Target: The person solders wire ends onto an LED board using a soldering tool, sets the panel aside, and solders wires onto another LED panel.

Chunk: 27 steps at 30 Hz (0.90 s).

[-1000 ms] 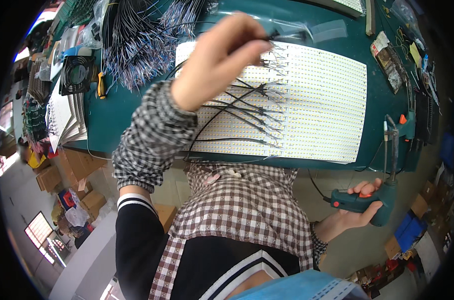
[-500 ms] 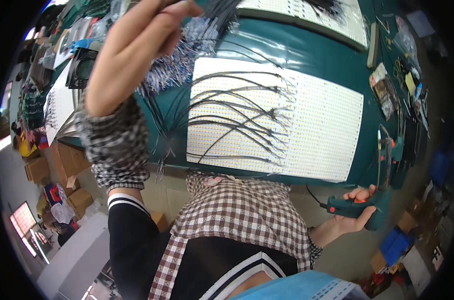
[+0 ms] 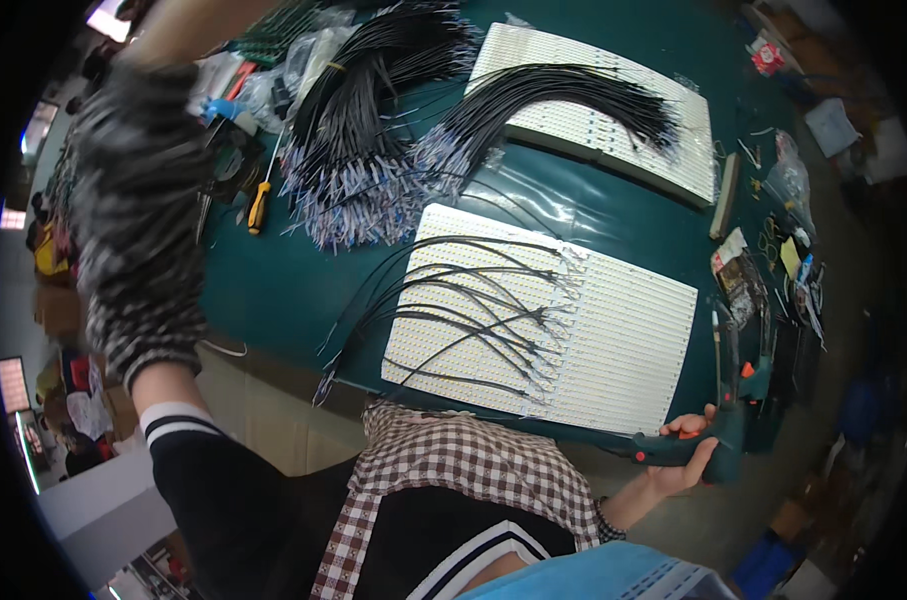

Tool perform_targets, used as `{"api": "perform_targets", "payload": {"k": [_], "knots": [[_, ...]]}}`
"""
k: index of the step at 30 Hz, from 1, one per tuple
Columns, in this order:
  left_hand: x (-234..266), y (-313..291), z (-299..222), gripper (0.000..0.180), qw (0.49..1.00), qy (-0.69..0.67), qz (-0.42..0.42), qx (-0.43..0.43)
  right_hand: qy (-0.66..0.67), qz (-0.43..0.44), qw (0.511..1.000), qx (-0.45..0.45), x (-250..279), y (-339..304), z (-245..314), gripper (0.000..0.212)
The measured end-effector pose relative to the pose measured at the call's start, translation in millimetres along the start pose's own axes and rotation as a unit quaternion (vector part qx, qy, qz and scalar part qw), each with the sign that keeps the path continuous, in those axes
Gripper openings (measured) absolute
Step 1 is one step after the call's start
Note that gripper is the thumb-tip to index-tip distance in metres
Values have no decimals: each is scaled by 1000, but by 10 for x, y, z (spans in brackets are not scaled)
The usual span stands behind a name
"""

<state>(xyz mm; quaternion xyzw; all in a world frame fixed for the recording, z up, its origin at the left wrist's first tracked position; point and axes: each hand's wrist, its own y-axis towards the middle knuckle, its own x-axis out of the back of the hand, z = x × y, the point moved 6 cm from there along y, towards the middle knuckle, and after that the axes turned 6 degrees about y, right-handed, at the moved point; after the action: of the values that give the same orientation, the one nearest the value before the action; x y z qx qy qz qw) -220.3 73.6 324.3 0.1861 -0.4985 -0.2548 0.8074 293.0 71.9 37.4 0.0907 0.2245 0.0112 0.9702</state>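
Note:
My right hand (image 3: 681, 462) is closed around the handle of a dark green soldering gun (image 3: 731, 440) with an orange trigger, at the table's near right edge. Its thin shaft points up and away. Left of it lies a white LED board sheet (image 3: 638, 340), with several black cables (image 3: 463, 318) fanned over its left half, their split ends along the middle. My left arm (image 3: 138, 220), in a checked sleeve, reaches to the far left; the hand is past the top edge of the picture.
Large bundles of black cable (image 3: 358, 110) lie at the back left, near a yellow-handled screwdriver (image 3: 259, 207). Behind the sheet, a stack of white boards (image 3: 613, 165) carries another cable bundle (image 3: 573, 85). A second green tool (image 3: 756, 378) and plastic bags (image 3: 791, 175) lie at the right.
My view has shifted, bringing more of the far table into sight. The left hand has moved out past the top edge. The right hand keeps hold of the soldering gun.

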Motion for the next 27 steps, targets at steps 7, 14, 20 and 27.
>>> {"api": "perform_targets", "payload": {"k": [7,14,20,27], "knots": [[-2265,1049,-1564,29,960,-241,144,-6,21,10,999,25,11,-90,84,51],[-1688,227,-2452,37,929,-319,143,-121,91,-71,993,5,134,-323,226,53],[-1968,-1186,-2173,45,947,-290,140,3,190,-12,976,-103,171,16,-193,53],[-1793,-1266,-2110,21,936,-344,67,-12,208,36,967,-143,129,85,-370,54]]}}
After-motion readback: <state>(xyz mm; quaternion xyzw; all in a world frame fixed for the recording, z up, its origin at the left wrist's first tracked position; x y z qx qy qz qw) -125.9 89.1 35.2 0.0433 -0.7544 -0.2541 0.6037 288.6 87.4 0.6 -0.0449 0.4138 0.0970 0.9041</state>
